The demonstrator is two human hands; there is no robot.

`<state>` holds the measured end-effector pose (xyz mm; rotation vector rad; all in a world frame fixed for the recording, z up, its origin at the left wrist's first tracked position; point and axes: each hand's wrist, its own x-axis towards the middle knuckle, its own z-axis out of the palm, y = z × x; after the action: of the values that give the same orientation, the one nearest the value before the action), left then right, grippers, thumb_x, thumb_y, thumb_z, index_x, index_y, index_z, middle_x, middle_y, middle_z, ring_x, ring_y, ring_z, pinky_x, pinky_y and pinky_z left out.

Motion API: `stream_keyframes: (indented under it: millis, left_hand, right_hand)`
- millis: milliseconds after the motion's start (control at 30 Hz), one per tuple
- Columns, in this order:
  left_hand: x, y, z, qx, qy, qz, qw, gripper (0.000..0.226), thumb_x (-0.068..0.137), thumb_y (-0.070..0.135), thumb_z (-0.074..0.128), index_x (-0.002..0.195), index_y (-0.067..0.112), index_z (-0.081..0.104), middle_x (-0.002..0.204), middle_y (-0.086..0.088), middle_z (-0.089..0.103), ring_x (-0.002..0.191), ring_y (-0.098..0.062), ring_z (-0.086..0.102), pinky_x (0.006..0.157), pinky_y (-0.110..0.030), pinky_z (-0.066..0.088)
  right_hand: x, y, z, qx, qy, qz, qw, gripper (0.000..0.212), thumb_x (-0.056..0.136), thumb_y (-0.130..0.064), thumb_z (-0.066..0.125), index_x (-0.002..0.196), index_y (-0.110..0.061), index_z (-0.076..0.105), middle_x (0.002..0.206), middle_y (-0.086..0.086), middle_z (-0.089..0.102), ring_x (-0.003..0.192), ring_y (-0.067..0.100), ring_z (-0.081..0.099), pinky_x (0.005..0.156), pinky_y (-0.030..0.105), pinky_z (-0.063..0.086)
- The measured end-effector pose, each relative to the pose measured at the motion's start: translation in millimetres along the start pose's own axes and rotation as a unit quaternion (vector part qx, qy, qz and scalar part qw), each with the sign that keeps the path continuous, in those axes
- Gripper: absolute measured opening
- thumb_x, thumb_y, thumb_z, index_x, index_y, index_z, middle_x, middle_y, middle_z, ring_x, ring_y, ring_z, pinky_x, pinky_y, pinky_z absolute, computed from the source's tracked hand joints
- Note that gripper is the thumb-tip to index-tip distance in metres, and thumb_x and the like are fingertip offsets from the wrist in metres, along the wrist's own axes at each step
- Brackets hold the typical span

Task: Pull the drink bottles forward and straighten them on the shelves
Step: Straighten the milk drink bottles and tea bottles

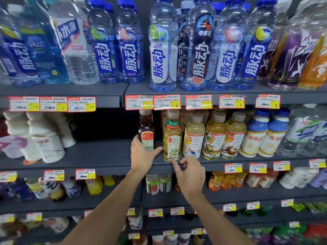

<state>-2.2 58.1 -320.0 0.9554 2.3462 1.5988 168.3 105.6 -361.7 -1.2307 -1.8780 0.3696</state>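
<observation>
Both my arms reach up to the middle shelf (pixel 106 156) of a drinks rack. My left hand (pixel 142 154) grips the bottom part of a dark tea bottle (pixel 146 128). My fingers go round behind it and my thumb sticks out to the right. This bottle is full of a dark brown drink and has a red and white label. It stands upright, just left of the yellow tea bottle (pixel 172 138) and a little further back.

The yellow tea bottle stands at the front edge of the shelf. It holds a see-through yellow drink and has a green band near the top and leaves drawn on its label. My right hand (pixel 190 172) is just below it, with loosely bent fingers and nothing in it. My pointing finger is up by the bottle's bottom edge.

Right of the yellow tea bottle stand three fruit tea bottles (pixel 193 138) with a pale yellow drink, then two white milky bottles (pixel 253 138) with blue caps. Well to its left, some white bottles (pixel 47 145) lean over. Above it hang red and yellow price tags (pixel 167 102). Higher still stand clear bottles (pixel 163 50) with blue caps.
</observation>
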Motion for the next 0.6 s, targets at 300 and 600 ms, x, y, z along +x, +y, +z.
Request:
stream_keyframes:
  millis: [300, 600]
  left_hand:
    - [10.2, -22.0, -18.8, 0.023, -0.044, 0.04, 0.998, 0.063, 0.068, 0.032, 0.09, 0.119, 0.02, 0.055, 0.12, 0.004, 0.048, 0.111, -0.011, 0.049, 0.095, -0.025, 0.04]
    - [5.4, -18.9, -22.7, -0.066, -0.118, -0.006, 0.991, 0.111, 0.061, 0.025, 0.096, 0.148, 0.02, 0.027, 0.138, 0.004, 0.045, 0.131, -0.015, 0.045, 0.109, -0.033, 0.039]
  right_hand:
    - [1.6, 0.0, 1.1, -0.032, -0.018, -0.002, 0.999, 0.036, 0.086, -0.056, 0.072, 0.073, -0.025, 0.06, 0.071, -0.011, 0.054, 0.071, 0.013, 0.052, 0.07, 0.036, 0.043]
    - [3.4, 2.9, 2.3, -0.039, -0.032, -0.009, 0.999, 0.037, 0.088, -0.059, 0.068, 0.071, -0.028, 0.056, 0.071, -0.012, 0.052, 0.071, 0.011, 0.051, 0.07, 0.036, 0.043]
